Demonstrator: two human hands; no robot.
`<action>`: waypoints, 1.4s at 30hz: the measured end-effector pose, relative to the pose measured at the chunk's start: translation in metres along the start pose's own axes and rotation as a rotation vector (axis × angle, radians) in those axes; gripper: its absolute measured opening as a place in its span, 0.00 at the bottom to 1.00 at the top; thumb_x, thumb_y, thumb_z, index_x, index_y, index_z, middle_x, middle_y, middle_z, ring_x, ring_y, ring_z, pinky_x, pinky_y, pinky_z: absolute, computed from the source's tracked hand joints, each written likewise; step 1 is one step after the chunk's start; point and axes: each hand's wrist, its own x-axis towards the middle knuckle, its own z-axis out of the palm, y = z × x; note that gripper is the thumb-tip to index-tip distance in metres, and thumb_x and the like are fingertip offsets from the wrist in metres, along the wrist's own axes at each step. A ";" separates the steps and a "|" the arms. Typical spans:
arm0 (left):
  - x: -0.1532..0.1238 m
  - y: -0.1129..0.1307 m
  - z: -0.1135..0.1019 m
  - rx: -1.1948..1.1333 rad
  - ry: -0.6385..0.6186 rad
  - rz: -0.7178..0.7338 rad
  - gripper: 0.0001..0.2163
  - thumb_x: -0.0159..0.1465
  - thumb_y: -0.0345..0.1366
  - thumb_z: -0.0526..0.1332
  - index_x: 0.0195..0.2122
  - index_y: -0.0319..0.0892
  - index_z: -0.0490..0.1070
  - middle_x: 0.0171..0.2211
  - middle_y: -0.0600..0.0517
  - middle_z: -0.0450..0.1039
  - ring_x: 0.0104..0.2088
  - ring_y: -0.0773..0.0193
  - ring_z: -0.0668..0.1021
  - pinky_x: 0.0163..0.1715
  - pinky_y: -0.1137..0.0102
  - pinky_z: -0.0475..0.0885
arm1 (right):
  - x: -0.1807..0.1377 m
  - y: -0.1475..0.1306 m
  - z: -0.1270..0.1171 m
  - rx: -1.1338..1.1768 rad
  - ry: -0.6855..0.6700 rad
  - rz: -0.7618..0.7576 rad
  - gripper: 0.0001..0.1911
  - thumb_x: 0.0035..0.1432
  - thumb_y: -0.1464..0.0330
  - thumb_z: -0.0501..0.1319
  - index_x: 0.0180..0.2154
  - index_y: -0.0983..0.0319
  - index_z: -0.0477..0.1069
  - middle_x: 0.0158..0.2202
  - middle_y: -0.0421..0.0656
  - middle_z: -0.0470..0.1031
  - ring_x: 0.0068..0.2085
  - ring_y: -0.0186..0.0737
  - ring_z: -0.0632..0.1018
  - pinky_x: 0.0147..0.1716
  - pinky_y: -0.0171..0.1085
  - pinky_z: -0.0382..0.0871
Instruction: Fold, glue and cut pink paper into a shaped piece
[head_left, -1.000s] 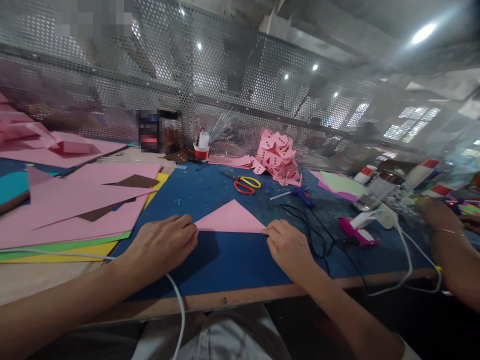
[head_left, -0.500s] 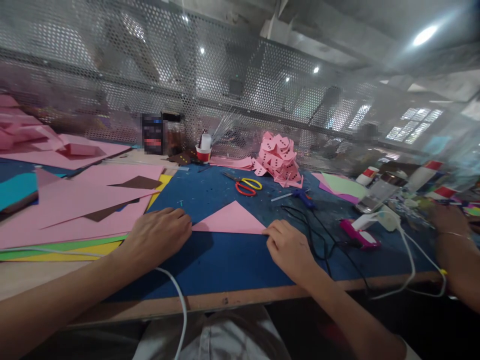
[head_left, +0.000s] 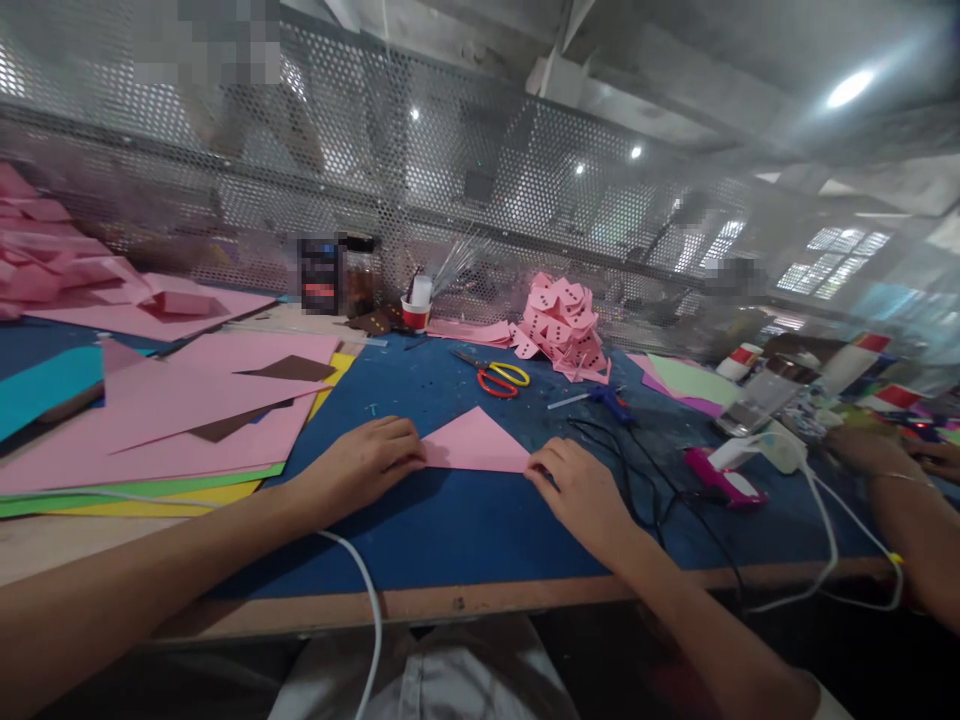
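Observation:
A pink paper triangle point(head_left: 477, 443), its long edge toward me, lies on the blue table mat point(head_left: 420, 545). My left hand point(head_left: 375, 458) covers its left corner, fingers closed and pressed down on the paper. At the opposite corner, my right hand point(head_left: 574, 485) pinches the tip between thumb and fingers. Beyond the triangle's peak rest scissors point(head_left: 504, 378) with one red and one yellow handle loop. A blue glue gun point(head_left: 611, 403) lies to the right, its black cord running past my right hand.
Pink sheets point(head_left: 202, 410) are stacked at left over green and yellow ones. A dotted pink paper piece point(head_left: 562, 325) stands at the back near a red-and-white cup point(head_left: 415, 312). A magenta power strip point(head_left: 726, 478) sits at right, by another person's arm point(head_left: 907, 510).
My left hand has slid right along the long edge, so less of the triangle's left side shows. My right hand stays at its corner. The view has shifted slightly.

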 end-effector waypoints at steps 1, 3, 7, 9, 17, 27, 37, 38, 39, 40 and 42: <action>0.001 0.000 0.000 0.002 0.003 -0.001 0.10 0.73 0.32 0.54 0.40 0.42 0.75 0.38 0.50 0.74 0.40 0.62 0.75 0.42 0.69 0.68 | 0.000 0.000 0.000 0.002 -0.007 0.000 0.06 0.69 0.69 0.60 0.39 0.60 0.75 0.39 0.43 0.76 0.43 0.43 0.75 0.44 0.40 0.68; 0.001 0.001 -0.001 0.022 0.007 0.004 0.09 0.73 0.32 0.55 0.40 0.42 0.76 0.37 0.50 0.74 0.40 0.62 0.76 0.42 0.69 0.68 | 0.001 0.001 0.000 -0.002 -0.010 -0.007 0.06 0.69 0.70 0.60 0.39 0.60 0.75 0.39 0.43 0.75 0.42 0.42 0.75 0.44 0.40 0.67; 0.000 0.002 -0.002 0.079 0.021 0.029 0.09 0.72 0.32 0.56 0.39 0.43 0.75 0.36 0.51 0.75 0.39 0.62 0.76 0.42 0.69 0.68 | 0.002 0.003 0.001 -0.045 0.001 -0.050 0.07 0.70 0.70 0.59 0.38 0.60 0.75 0.38 0.44 0.75 0.42 0.43 0.74 0.44 0.41 0.66; -0.001 0.002 -0.002 0.096 0.025 0.034 0.09 0.72 0.32 0.55 0.38 0.43 0.75 0.35 0.51 0.74 0.38 0.63 0.76 0.41 0.69 0.67 | 0.004 0.002 0.000 -0.068 -0.004 -0.084 0.07 0.69 0.70 0.59 0.38 0.60 0.75 0.38 0.44 0.75 0.42 0.43 0.74 0.43 0.41 0.65; -0.003 0.000 -0.002 0.110 0.020 0.018 0.08 0.69 0.29 0.55 0.35 0.43 0.72 0.33 0.52 0.73 0.36 0.63 0.75 0.39 0.69 0.66 | 0.023 -0.014 0.001 0.003 -0.053 -0.201 0.05 0.68 0.67 0.62 0.38 0.60 0.75 0.39 0.43 0.76 0.41 0.42 0.75 0.40 0.40 0.62; -0.001 0.008 0.000 0.001 0.018 -0.025 0.05 0.71 0.34 0.57 0.42 0.44 0.73 0.38 0.50 0.74 0.40 0.61 0.76 0.42 0.68 0.68 | 0.031 -0.014 0.006 0.071 -0.062 -0.230 0.06 0.69 0.69 0.61 0.38 0.61 0.75 0.38 0.43 0.77 0.41 0.41 0.74 0.41 0.40 0.62; 0.004 0.007 0.006 -0.114 -0.016 -0.091 0.05 0.68 0.30 0.60 0.36 0.41 0.75 0.35 0.51 0.74 0.39 0.61 0.75 0.41 0.68 0.66 | 0.033 -0.014 0.004 0.130 -0.090 -0.181 0.07 0.69 0.67 0.61 0.37 0.60 0.76 0.38 0.42 0.76 0.41 0.41 0.74 0.40 0.40 0.59; 0.005 0.007 0.006 -0.120 -0.016 -0.102 0.04 0.68 0.30 0.60 0.36 0.41 0.75 0.34 0.51 0.74 0.38 0.61 0.75 0.39 0.69 0.66 | 0.033 -0.014 0.004 0.143 -0.096 -0.164 0.07 0.69 0.67 0.61 0.37 0.60 0.76 0.38 0.42 0.76 0.41 0.41 0.74 0.40 0.40 0.59; 0.005 0.006 0.006 -0.129 -0.017 -0.114 0.04 0.67 0.30 0.61 0.36 0.42 0.75 0.34 0.51 0.74 0.37 0.61 0.75 0.38 0.69 0.65 | 0.034 -0.014 0.004 0.157 -0.105 -0.147 0.07 0.69 0.67 0.61 0.36 0.60 0.76 0.38 0.42 0.76 0.41 0.41 0.74 0.40 0.40 0.60; 0.006 0.006 0.006 -0.140 -0.018 -0.126 0.04 0.67 0.30 0.61 0.36 0.42 0.75 0.33 0.51 0.75 0.37 0.61 0.75 0.38 0.70 0.65 | 0.034 -0.013 0.004 0.172 -0.115 -0.130 0.07 0.69 0.67 0.61 0.36 0.60 0.76 0.38 0.42 0.75 0.42 0.41 0.74 0.40 0.40 0.60; 0.008 0.005 0.006 -0.162 -0.019 -0.152 0.05 0.68 0.31 0.61 0.36 0.42 0.76 0.33 0.51 0.75 0.37 0.62 0.75 0.37 0.71 0.65 | 0.035 -0.012 0.005 0.207 -0.136 -0.100 0.08 0.69 0.67 0.61 0.36 0.60 0.76 0.37 0.41 0.75 0.42 0.40 0.74 0.40 0.39 0.60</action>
